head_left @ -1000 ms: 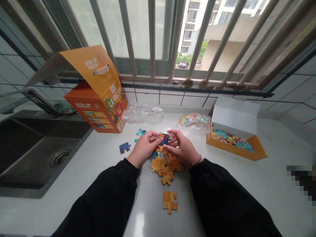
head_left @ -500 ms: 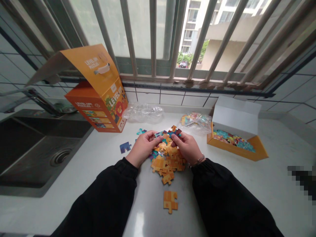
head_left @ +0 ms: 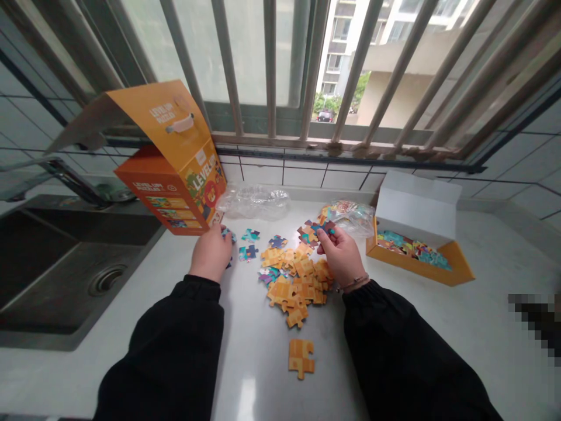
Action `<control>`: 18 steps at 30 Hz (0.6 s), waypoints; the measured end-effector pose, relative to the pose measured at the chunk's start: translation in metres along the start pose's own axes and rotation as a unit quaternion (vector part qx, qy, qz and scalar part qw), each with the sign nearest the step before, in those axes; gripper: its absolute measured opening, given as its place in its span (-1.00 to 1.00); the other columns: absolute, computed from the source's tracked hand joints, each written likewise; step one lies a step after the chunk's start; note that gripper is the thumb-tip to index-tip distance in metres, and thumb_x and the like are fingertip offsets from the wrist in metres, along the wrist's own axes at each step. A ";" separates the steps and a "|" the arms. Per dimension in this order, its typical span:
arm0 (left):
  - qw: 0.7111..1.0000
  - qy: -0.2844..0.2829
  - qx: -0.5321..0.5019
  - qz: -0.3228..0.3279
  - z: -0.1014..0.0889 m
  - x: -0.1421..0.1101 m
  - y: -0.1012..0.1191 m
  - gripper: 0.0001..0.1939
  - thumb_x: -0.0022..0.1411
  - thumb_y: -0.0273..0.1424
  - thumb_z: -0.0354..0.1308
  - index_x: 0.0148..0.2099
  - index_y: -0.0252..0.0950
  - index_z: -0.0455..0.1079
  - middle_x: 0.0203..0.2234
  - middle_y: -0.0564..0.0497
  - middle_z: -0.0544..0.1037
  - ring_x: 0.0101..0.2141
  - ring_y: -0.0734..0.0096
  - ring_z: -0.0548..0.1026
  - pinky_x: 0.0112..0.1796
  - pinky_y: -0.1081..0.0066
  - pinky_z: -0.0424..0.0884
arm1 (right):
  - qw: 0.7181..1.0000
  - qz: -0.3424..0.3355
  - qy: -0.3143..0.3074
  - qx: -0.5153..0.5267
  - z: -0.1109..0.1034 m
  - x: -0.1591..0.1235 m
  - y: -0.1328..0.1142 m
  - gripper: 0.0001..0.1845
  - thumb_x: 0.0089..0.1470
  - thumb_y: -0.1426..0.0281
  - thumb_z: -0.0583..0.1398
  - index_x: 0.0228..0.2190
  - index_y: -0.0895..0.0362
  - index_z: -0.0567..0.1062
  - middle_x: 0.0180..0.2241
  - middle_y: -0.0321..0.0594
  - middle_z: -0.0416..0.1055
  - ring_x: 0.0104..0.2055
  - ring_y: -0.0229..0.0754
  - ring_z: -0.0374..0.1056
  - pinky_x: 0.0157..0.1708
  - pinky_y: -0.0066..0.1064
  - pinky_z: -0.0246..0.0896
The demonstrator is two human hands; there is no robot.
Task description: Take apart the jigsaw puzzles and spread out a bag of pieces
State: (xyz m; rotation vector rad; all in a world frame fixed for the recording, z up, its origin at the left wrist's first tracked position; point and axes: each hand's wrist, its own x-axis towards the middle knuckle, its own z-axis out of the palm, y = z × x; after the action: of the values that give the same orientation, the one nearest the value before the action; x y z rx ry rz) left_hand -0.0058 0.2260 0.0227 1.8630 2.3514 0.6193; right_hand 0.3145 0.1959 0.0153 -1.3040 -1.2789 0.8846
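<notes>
My left hand (head_left: 211,252) is over the counter by the orange box's front corner, closed, with a blue-patterned puzzle piece (head_left: 227,234) at its fingertips. Its palm and most fingers are hidden from above. Part of another dark blue piece shows beneath it. To the right, my right hand (head_left: 344,256) pinches dark blue and brown puzzle pieces (head_left: 323,227) between thumb and fingers. Between the hands lies a heap of orange puzzle pieces (head_left: 302,286), with purple and teal ones at its left side. Loose teal pieces (head_left: 248,252) lie left of the heap; one orange piece (head_left: 301,358) lies nearer me.
An open orange puzzle box (head_left: 170,193) stands at the back left beside the dark sink (head_left: 39,275). Behind the heap are a crumpled clear bag (head_left: 256,202) and a bag of pieces (head_left: 350,215). A small open box (head_left: 414,266) of pieces sits right, below the barred window.
My left hand has moved left from the heap to the counter by the orange box, with a piece. My right hand has shifted slightly right, still holding pieces.
</notes>
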 end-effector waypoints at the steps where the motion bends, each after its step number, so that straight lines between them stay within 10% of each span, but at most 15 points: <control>1: 0.999 -0.011 0.030 0.008 0.000 -0.003 0.001 -0.65 0.38 -0.31 0.16 0.10 -0.37 0.53 -0.10 -0.36 0.64 -0.03 -0.19 0.60 0.01 0.07 0.50 | 1.000 0.000 -0.003 -0.005 0.000 0.000 -0.001 -0.44 0.16 -0.17 0.29 -0.22 0.09 0.54 -0.53 -0.30 0.47 -0.49 -0.15 0.44 -0.44 -0.36 0.38; 7: 0.990 0.080 0.042 0.105 0.000 -0.016 0.020 -0.59 0.36 -0.35 0.20 0.21 -0.35 0.51 0.25 -0.41 0.45 0.26 -0.31 0.37 0.25 -0.15 0.34 | 0.998 -0.009 -0.024 -0.049 0.002 -0.002 0.001 -0.50 0.22 -0.11 0.26 -0.26 0.09 0.53 -0.55 -0.30 0.45 -0.51 -0.17 0.42 -0.47 -0.38 0.32; 13: 0.918 -0.085 -0.151 0.357 0.016 -0.024 0.040 -0.67 0.52 -0.32 0.06 0.16 -0.18 0.58 0.14 -0.13 0.64 0.22 0.04 0.46 0.33 0.02 0.26 | 0.997 -0.024 -0.026 -0.070 0.007 -0.004 0.004 -0.55 0.24 -0.07 0.27 -0.25 0.08 0.55 -0.50 -0.28 0.51 -0.50 -0.17 0.43 -0.53 -0.41 0.31; 18: 0.922 -0.106 -0.123 0.352 0.031 -0.035 0.049 -0.69 0.52 -0.21 0.11 0.07 -0.12 0.66 0.11 -0.14 0.66 0.22 -0.06 0.43 0.30 -0.06 0.25 | 0.997 -0.024 -0.032 -0.061 0.010 -0.004 0.009 -0.59 0.26 -0.02 0.28 -0.20 0.08 0.55 -0.40 -0.22 0.61 -0.42 -0.13 0.53 -0.44 -0.38 0.41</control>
State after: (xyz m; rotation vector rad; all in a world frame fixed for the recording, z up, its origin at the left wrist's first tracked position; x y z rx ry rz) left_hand 0.0575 0.2093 0.0057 2.4743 1.3556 0.6720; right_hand 0.3058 0.1952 0.0042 -1.3427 -1.4265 0.8311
